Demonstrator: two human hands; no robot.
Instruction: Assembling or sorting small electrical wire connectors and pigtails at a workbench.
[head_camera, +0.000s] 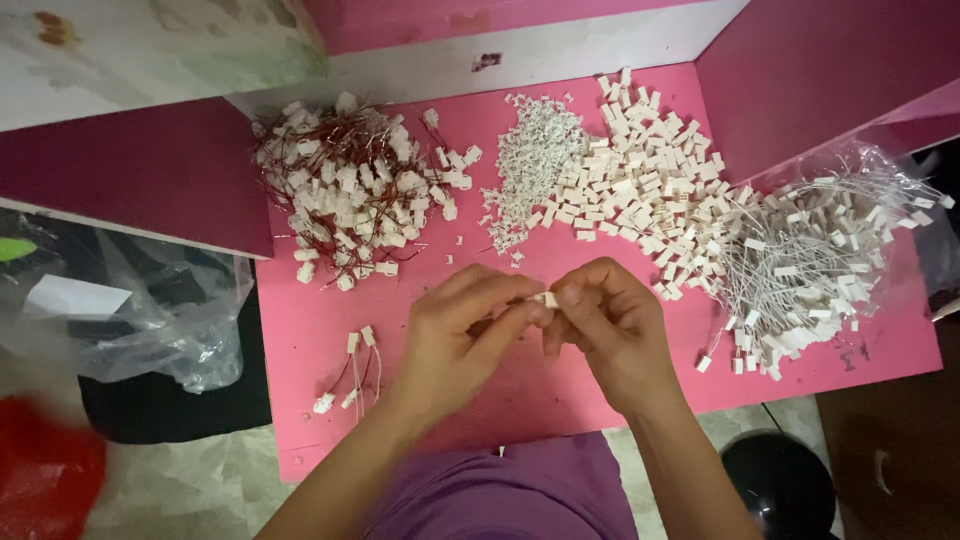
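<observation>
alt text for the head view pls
Both hands, left hand and right hand, pinch one small white plastic connector over a pink tabletop. Behind lie piles of white connectors, some with red wires, some with white wires.

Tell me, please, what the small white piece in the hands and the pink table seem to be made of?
The small white piece, pinched between the left hand and the right hand, looks like matte moulded plastic: blocky and uniform. The pink table seems painted board, with scuffed, chipped spots.

Bright even overhead light, soft shadows; centre sharp, lower left corner blurred, edges dim
</observation>
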